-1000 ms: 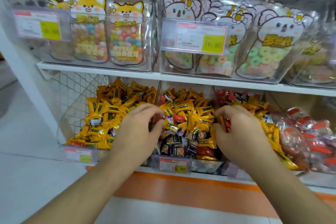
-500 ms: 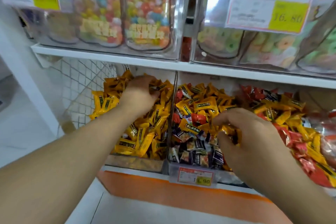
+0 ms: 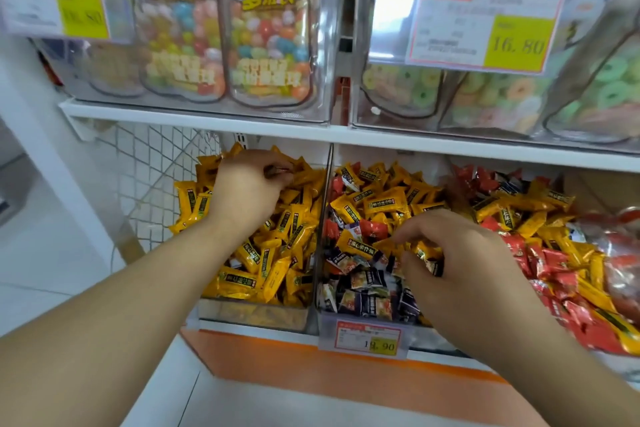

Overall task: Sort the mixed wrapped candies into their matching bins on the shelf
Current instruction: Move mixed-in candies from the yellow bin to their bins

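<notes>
Candies: small wrapped sweets fill three bins on the lower shelf (image 3: 346,139).
Left bin (image 3: 252,315): it holds a heap of yellow candies (image 3: 273,253), all one kind.
Middle bin (image 3: 346,317): it is a mix. Yellow ones lie on top, dark candies (image 3: 363,288) sit at the front, and a few red candies (image 3: 372,229) show between them.
Right bin: more red and yellow sweets are piled here (image 3: 561,253); its front edge is hidden by the right arm.
Divider (image 3: 322,218): a thin clear wall stands between the left and middle bins, between the two hands.
Price tag (image 3: 369,340): it hangs on the front of the middle bin.
Upper shelf: clear boxes hold bags of round coloured sweets (image 3: 266,42) and bags of ring sweets (image 3: 502,97), with a big price card (image 3: 485,28) in front.
Wire mesh (image 3: 156,184): it closes the left side of the lower shelf.
Left hand (image 3: 249,187): it rests on the back of the yellow heap, fingers curled. Something small and dark shows at the fingertips; I cannot tell what it is.
Right hand (image 3: 446,253): it sits over the middle bin, fingers bent, pinching yellow wrappers (image 3: 426,251).
</notes>
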A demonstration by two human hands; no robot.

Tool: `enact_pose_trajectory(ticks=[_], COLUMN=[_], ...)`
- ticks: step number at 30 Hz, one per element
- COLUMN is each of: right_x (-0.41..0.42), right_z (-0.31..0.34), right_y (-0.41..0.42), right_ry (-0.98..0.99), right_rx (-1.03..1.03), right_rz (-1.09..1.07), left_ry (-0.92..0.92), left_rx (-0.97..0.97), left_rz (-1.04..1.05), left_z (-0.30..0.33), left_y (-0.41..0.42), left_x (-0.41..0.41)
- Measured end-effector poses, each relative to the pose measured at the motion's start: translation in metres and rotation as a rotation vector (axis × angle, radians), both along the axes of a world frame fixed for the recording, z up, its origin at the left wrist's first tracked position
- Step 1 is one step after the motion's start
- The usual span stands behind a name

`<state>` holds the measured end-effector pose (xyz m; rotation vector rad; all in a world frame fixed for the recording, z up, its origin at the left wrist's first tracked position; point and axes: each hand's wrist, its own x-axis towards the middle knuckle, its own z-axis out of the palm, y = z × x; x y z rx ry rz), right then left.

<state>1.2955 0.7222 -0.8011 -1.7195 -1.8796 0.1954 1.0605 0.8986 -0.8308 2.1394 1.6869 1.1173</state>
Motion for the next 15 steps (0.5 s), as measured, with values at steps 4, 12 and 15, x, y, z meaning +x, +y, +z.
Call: enact_pose_trajectory(ticks=[4, 12, 15], right_x=[-0.003, -0.025, -0.036], right_z=[0.004, 0.013, 0.018], right_y=[-0.005, -0.016, -0.021], right_ry=[0.012, 0.162, 0.311], right_rx=[-0.016, -0.107, -0.125], right_rz=[-0.003, 0.080, 0.147], left_ry=[-0.292, -0.816, -0.884], left_rx=[-0.103, -0.429, -0.526], left_rz=[-0.007, -0.107, -0.140], left_z=[0.015, 0.042, 0.043], left_y=[-0.030, -0.116, -0.146], left_x=[-0.013, -0.004, 0.014])
